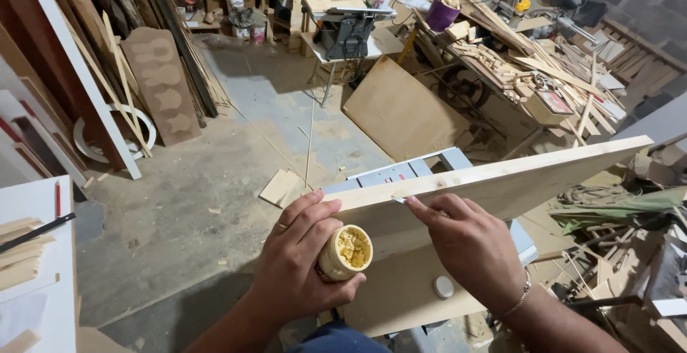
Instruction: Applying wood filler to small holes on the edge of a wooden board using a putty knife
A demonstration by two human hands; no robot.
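Beside your left hand point(297, 267), which cups an open jar of yellow filler point(345, 253), your right hand point(469, 242) pinches a small spatula point(398, 199) against the board edge point(494, 174); tilting the jar risks spilling.

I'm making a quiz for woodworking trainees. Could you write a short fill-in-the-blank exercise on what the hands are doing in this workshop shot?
1. The left hand holds a small open ____ of yellow filler.
2. The right hand presses a small blade against the ____ of the pale wooden board.
3. The left hand's fingers also rest on the ____.

Missing words: jar; edge; board
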